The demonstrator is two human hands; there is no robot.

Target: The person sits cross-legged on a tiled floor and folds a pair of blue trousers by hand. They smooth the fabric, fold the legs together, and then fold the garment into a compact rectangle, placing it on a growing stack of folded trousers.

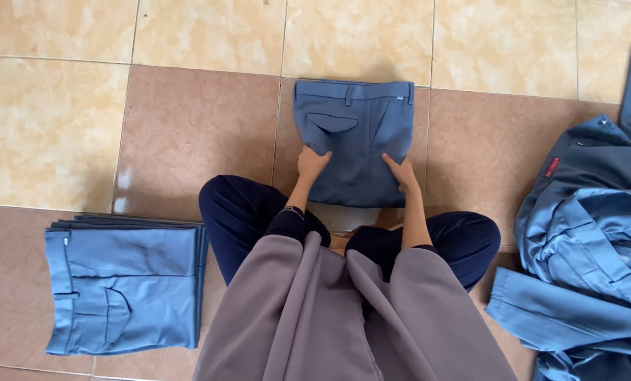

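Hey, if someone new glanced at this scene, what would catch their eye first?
Probably the folded blue trousers lying on the tiled floor straight ahead, with the left hand and right hand pressed on their lower corners. Next, the neat stack of folded trousers at lower left and the loose heap of blue clothes at right.

Surroundings: tiled floor with two groups of blue garments.
A neat stack of folded trousers lies at the left (pocket flap uppermost); a loose heap of unfolded blue clothes lies at the right, running past the frame's edge.
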